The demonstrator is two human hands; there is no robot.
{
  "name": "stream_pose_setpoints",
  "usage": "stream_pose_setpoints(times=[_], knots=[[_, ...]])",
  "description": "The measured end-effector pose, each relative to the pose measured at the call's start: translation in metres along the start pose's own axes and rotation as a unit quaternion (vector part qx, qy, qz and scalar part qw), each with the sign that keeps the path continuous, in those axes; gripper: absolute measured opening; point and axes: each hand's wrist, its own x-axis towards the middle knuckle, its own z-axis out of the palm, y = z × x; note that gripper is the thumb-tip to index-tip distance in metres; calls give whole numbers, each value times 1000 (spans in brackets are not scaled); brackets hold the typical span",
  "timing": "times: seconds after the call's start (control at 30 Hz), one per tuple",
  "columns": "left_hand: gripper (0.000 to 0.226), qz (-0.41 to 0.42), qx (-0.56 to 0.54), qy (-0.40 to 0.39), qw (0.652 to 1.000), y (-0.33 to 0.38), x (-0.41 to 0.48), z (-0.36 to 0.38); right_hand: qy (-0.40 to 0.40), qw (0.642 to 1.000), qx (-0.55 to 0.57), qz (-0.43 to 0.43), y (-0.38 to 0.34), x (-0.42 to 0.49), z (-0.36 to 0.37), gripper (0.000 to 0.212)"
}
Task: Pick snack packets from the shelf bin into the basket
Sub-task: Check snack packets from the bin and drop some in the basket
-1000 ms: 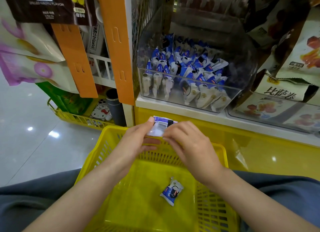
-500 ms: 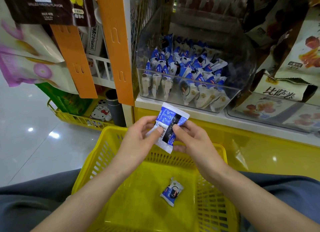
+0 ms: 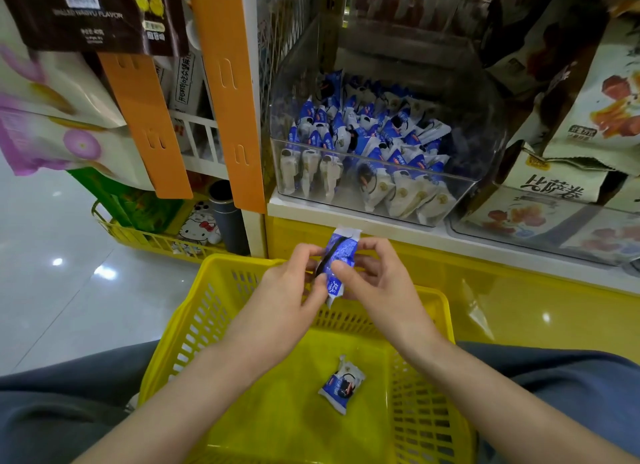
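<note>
My left hand (image 3: 287, 287) and right hand (image 3: 377, 283) both grip one blue packet (image 3: 337, 264), upright, above the yellow basket's (image 3: 194, 328) far rim. A second packet (image 3: 341, 384) lies on the basket floor. Clear bin (image 3: 374, 200) on the shelf holds many more.

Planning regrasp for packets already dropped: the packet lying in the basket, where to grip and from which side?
Judging by its pose, come from straight above: the packet in the basket lies flat on the yellow basket floor, clear of the walls. Pinch across its puffy middle, or the crimped white top end, which lifts slightly.

Clear bin (image 3: 377, 200) on white shelf (image 3: 346, 221)
</note>
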Motion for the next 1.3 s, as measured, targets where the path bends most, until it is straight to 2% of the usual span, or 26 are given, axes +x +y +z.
stream_pose_setpoints(times=[0.1,0.23,0.4,0.5,0.63,0.7,0.83,0.93,1.0,1.1,1.2,1.3], knots=[[27,1,53,5,999,-1,-2,0,4,996,-80,-47,2,-4,4,28],[25,4,90,31,995,0,0,-5,0,993,-103,-51,4,-4,7,27],[27,18,175,33,984,4,2,-14,-27,980,-172,-96,3,-7,7,31],[24,22,177,37,983,5,2,-15,-45,976,-183,-105,3,-7,7,30],[18,-5,108,49,993,2,5,-11,-43,978,-174,-110,4,-6,6,32],[18,-16,56,30,998,1,5,-9,-24,984,-152,-92,5,-4,5,33],[29,-13,3,-9,1000,2,2,-2,-3,1000,5,19,-1,3,2,28],[29,-29,-35,-5,999,4,6,-6,-14,997,60,54,-6,7,-2,33],[29,-71,-127,-24,989,7,7,-10,-33,995,68,59,-10,8,-5,26],[25,-118,-295,-76,945,18,5,-13,-32,996,52,59,-14,10,-11,17],[23,-139,-330,-95,929,21,4,-10,0,997,58,54,-16,13,-15,9],[19,-163,-334,-87,924,18,7,-11,30,995,80,60,-17,14,-14,10]])
